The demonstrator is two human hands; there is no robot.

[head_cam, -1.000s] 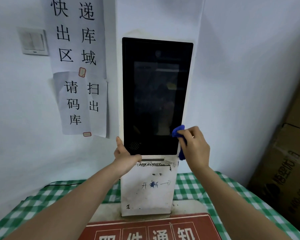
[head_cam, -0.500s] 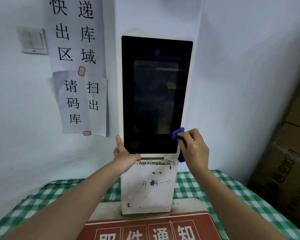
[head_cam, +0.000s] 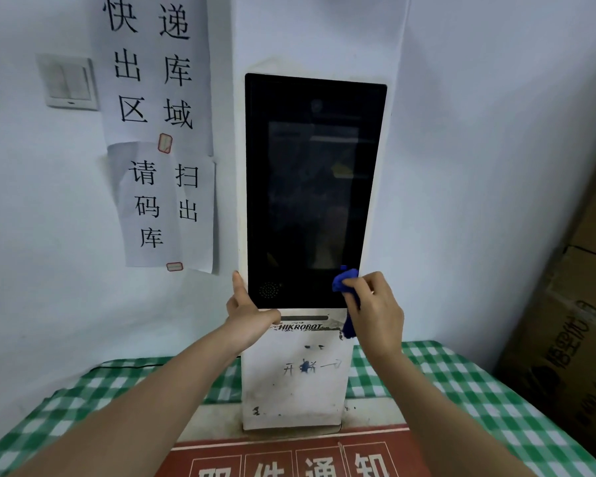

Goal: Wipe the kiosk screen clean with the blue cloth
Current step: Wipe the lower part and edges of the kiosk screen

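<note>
Leftmost, a light switch (head_cam: 70, 82) on the white wall, then two paper notices (head_cam: 159, 132) with large printed characters taped beside the kiosk. Nothing there needs touching.

Left hand (head_cam: 246, 313) braces the kiosk (head_cam: 291, 383) at the lower left corner of the dark glass; forefinger points up along the frame edge, thumb lies across the strip just under the screen. Its fingers are spread flat on the casing, holding nothing. Good steadying point; judged worth keeping so the upright unit does not rock under pressure.

Kiosk screen (head_cam: 312, 187) stands tall and dark, showing dim reflections. Whether smears remain I cannot tell.

Right hand (head_cam: 375, 309) sits at the lower right corner of the glass. Its fingers (head_cam: 362, 282) are pinched together on the blue cloth (head_cam: 344, 282), which is bunched into a small wad touching the glass, with a tail hanging down past the bottom edge.

Judgement: the wipe is working the bottom right corner. A wad that small covers little, so overlapping passes would serve best, with even, moderate pressure, running right up to the frame where grime collects. The speaker holes at lower left deserve a light touch. The dangling tail could drag over the scuffed white panel below and carry dirt back up; tucking it in would help.

Green checked counter (head_cam: 461, 383) below, cardboard boxes (head_cam: 572, 339) far right, well apart from the work.
</note>
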